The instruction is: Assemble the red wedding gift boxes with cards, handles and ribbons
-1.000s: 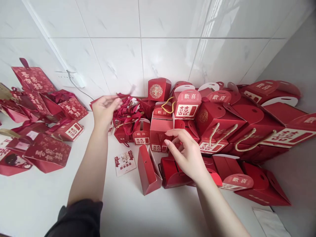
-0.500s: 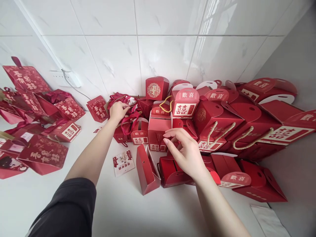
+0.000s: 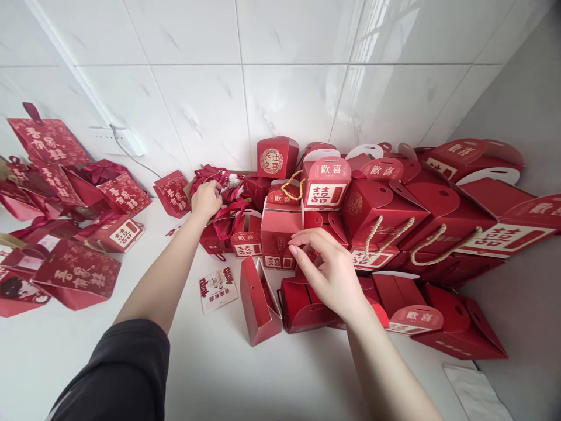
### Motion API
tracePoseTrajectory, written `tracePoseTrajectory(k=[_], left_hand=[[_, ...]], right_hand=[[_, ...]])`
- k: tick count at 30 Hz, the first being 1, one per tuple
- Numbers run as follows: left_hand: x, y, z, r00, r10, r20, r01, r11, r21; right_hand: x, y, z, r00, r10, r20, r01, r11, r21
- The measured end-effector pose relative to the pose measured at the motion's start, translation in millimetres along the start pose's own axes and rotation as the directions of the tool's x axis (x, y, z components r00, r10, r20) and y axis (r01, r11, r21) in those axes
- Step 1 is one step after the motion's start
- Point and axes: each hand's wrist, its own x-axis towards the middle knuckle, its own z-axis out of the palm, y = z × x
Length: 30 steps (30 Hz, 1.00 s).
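My left hand (image 3: 207, 200) reaches into a pile of dark red ribbons (image 3: 234, 206) by the wall. Its fingertips are hidden among the ribbons, so any hold does not show. Over the boxes on the right hovers my right hand (image 3: 326, 263), its fingers bent and apart with nothing in them. Nearest to it is an upright red gift box (image 3: 283, 225) with pale lettering. On the table in front stands an open-topped red box (image 3: 258, 301), tilted in view, with a printed square card (image 3: 218, 290) lying to its left.
Stacked red gift boxes with rope handles (image 3: 381, 207) fill the right side against the wall. More red boxes with ribbons (image 3: 76, 269) crowd the left. A cable runs from a wall socket (image 3: 116, 140). White paper (image 3: 475, 392) lies at the lower right.
My left hand has shifted slightly, and its fingers have turned deeper into the ribbons, now less visible. My right hand stays nearly in place.
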Motion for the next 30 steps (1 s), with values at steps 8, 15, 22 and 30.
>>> tracePoseTrajectory(k=[8,15,22,30], left_hand=[[-3,-5,15.8,0.997,-0.022,-0.072,0.012,0.990,-0.138],[-2,-2,4.4,0.972,-0.029,-0.233,-0.067,0.917,-0.392],[14,4,-3.8,0.967,-0.237,-0.098,0.110,0.728,-0.677],[18,4,-23.9,0.919,-0.391,0.038,0.210,0.407,-0.889]], right_hand=[[-1,-3,-2,1.000,-0.008,0.014,0.008,1.000,0.005],[-1,-3,-5,1.000,-0.001,0.008,0.001,1.000,0.012],[-1,-3,-3,0.999,-0.003,0.054,0.003,1.000,0.002],[-1,-1,-4,0.999,0.011,0.042,-0.010,1.000,-0.010]])
